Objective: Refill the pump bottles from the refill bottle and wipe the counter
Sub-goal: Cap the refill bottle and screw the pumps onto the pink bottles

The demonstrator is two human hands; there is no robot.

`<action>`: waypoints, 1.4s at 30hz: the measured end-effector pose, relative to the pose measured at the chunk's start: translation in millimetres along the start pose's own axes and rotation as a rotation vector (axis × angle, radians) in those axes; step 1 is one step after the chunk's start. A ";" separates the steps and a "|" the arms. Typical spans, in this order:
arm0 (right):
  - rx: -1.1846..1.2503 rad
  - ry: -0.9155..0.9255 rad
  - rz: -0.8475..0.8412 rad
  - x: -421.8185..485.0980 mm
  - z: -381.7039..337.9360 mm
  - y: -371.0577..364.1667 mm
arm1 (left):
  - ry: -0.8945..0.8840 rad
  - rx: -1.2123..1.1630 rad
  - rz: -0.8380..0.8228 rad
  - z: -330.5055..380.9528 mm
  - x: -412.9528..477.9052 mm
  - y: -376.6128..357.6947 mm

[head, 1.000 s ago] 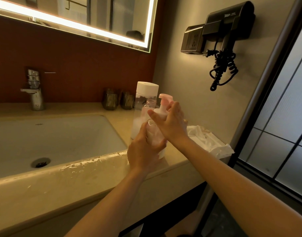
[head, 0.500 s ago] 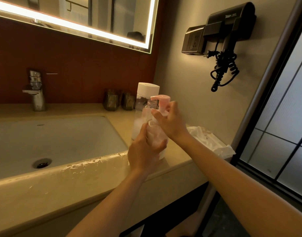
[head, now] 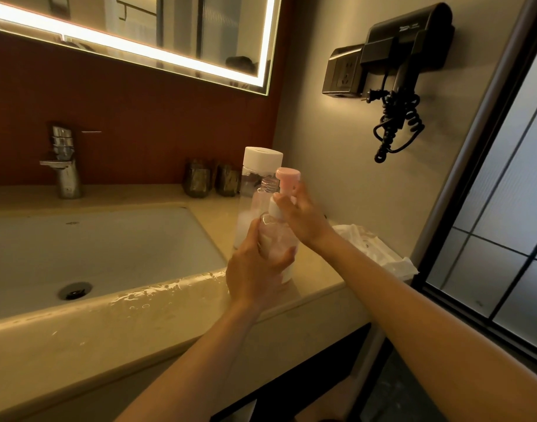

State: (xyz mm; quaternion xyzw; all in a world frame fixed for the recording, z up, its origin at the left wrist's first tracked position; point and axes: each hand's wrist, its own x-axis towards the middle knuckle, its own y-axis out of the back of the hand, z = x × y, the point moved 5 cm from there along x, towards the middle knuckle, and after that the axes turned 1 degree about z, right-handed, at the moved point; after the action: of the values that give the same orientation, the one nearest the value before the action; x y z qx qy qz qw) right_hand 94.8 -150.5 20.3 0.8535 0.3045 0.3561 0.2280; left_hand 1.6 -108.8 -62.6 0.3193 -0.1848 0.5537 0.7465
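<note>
A clear pump bottle [head: 276,239] with a pink pump head [head: 287,175] stands on the beige counter [head: 316,284] right of the sink. My left hand [head: 255,275] grips its body from the front. My right hand [head: 303,214] holds the white collar below the pump head, fingers curled round it. Just behind stands a taller clear refill bottle [head: 255,184] with a white cap, upright. Another clear threaded bottle neck [head: 268,185] shows between them. A crumpled white cloth [head: 373,248] lies on the counter's right end.
A white basin [head: 103,248] with a drain fills the left; water drops lie on its front rim. A chrome tap [head: 65,166] stands behind. Two dark glass cups [head: 212,179] sit by the red wall. A black hair dryer [head: 404,71] hangs on the right wall.
My right hand has turned the pump head, so its spout has swung from pointing right to facing toward me. My left hand has kept its grip on the bottle.
</note>
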 end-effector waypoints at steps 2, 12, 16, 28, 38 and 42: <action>0.142 -0.002 -0.070 -3.9 -1.7 -2.4 | 0.000 0.000 -0.002 0.7 -0.6 0.2; -0.225 0.078 0.116 -0.2 1.6 15.8 | -0.019 0.004 -0.018 2.3 0.3 -0.7; 0.053 0.002 -0.029 -4.3 -5.2 -0.7 | -0.010 0.008 -0.005 1.6 -0.7 1.1; -0.184 0.012 0.146 -16.3 -0.6 14.2 | -0.019 -0.003 -0.022 2.7 0.6 0.9; -0.088 0.161 0.124 -44.1 -2.0 0.8 | 0.000 -0.009 0.014 3.0 3.3 5.0; -0.079 0.160 0.296 -43.1 -6.2 11.3 | 0.003 -0.038 -0.001 5.5 3.2 4.3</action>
State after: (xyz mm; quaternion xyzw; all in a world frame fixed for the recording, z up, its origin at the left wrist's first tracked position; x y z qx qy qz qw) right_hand 69.9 -186.8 10.9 0.8483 0.1784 0.4644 0.1812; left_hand -1.1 -109.5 -55.4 0.3043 -0.1943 0.5502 0.7529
